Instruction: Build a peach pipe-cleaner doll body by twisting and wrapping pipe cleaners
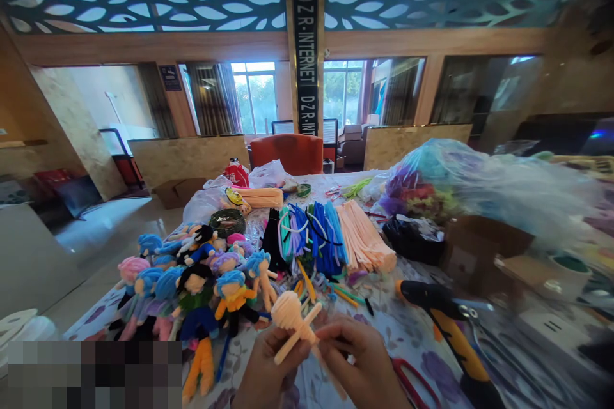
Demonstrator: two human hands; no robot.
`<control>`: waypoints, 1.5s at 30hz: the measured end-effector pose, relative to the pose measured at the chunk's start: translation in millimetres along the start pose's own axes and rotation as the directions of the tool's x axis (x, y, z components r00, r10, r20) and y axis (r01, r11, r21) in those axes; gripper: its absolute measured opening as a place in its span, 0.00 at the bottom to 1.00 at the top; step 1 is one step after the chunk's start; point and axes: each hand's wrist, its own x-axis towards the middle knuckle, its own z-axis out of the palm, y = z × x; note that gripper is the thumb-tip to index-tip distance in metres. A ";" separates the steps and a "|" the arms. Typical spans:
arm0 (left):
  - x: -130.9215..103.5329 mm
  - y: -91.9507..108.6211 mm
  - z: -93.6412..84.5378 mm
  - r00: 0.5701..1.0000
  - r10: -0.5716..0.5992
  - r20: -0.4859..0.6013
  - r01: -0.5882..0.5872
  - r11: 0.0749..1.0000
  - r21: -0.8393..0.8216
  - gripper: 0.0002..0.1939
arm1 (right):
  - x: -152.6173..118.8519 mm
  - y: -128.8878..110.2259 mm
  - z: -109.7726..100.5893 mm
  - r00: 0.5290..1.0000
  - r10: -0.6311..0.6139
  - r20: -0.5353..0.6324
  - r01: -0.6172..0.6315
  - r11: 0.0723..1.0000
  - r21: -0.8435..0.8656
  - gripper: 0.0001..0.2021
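Both hands (359, 358) angle inward, pinching a peach figure (287, 310)

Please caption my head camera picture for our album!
Left hand and right hand hold a peach figure near colourful dolls.

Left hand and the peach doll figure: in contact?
Touching. The head view shows the left hand holding the peach doll figure just below its round head, thumb pressed against it, no gap.
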 end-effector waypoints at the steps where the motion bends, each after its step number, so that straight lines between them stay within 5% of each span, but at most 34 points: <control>1: 0.1 -0.6 -0.6 1.000 0.009 0.009 -0.009 1.000 0.008 0.16 | -0.1 -0.1 -0.4 0.999 0.029 0.019 -0.029 0.999 0.034 0.06; 5: 0.3 -6.9 -4.0 0.998 0.017 0.062 -0.017 1.000 -0.006 0.12 | -0.2 3.4 -0.6 0.990 0.111 0.082 -0.122 0.983 0.136 0.06; 15: -2.1 2.3 -1.0 0.974 -0.137 0.182 0.143 0.989 -0.021 0.17 | 3.9 1.0 -1.8 0.992 0.124 0.010 -0.124 0.991 -0.040 0.06; 31: 3.3 -1.6 -2.3 0.982 -0.168 0.086 0.164 0.985 0.060 0.20 | 2.9 4.4 -1.5 0.998 -0.043 0.040 0.051 0.968 -0.244 0.08; 37: 5.5 -10.2 -3.6 0.992 -0.117 0.047 0.117 0.993 0.004 0.19 | 3.3 7.7 -0.4 0.985 -0.171 0.029 0.172 0.940 -0.294 0.07; 45: -0.2 1.8 -1.9 0.998 0.064 0.021 -0.066 0.984 0.167 0.18 | 1.8 -2.0 -4.0 0.997 -0.034 0.070 0.038 0.998 -0.058 0.05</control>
